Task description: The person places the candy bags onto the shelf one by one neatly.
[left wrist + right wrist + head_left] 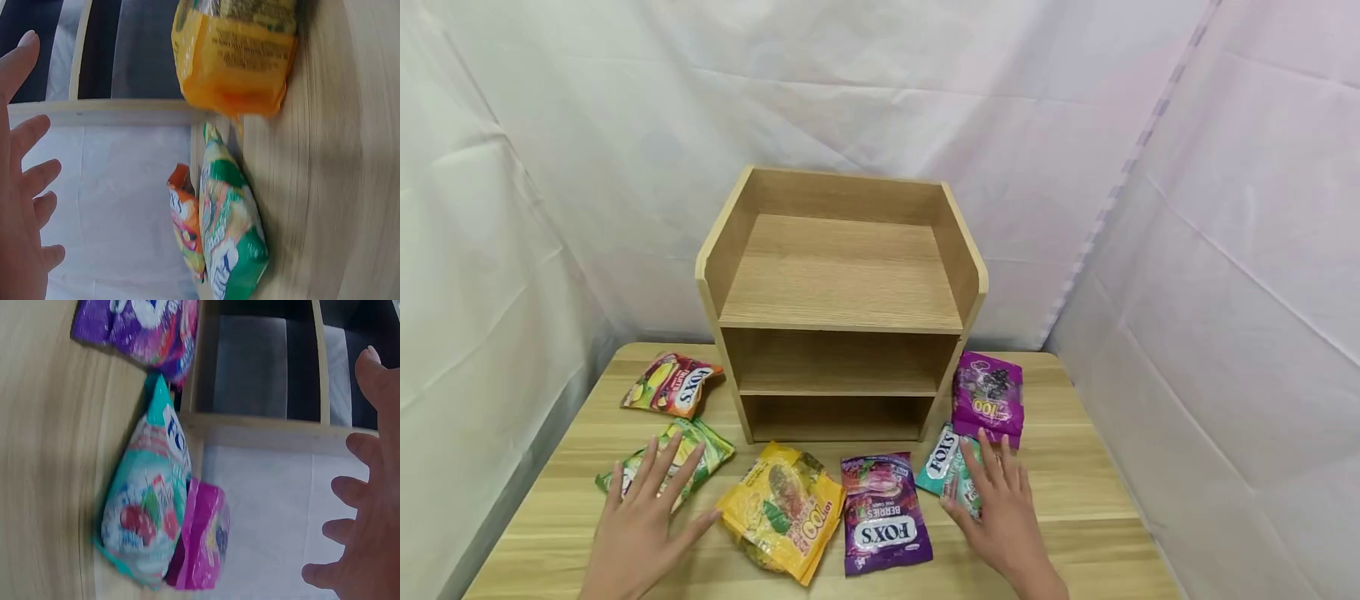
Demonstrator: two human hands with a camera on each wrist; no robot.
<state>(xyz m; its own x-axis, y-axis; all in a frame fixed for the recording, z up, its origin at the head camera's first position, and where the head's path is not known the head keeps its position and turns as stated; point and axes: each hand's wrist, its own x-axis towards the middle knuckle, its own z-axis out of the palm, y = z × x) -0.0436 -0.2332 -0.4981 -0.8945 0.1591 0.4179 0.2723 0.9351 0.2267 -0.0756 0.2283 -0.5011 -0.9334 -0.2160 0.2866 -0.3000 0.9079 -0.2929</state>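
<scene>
My left hand [642,529], fingers spread and holding nothing, hovers above the table by a green candy bag [696,458] and a yellow candy bag [786,510]. Behind the green one lies a red and orange Fox's fruits bag [672,383]. Over on the right, my right hand [1002,518] is also spread and holds nothing. It partly covers a teal Fox's bag [942,460]; a purple grape candy bag [988,392] lies just behind. Between the hands rests a dark purple Fox's berries bag [883,512]. Both wrist views show the hands raised apart from the bags.
A wooden shelf unit [842,327] stands at the back middle of the wooden table [1097,492], with a top tray and two open compartments below. White cloth [865,92] hangs behind it and along both sides.
</scene>
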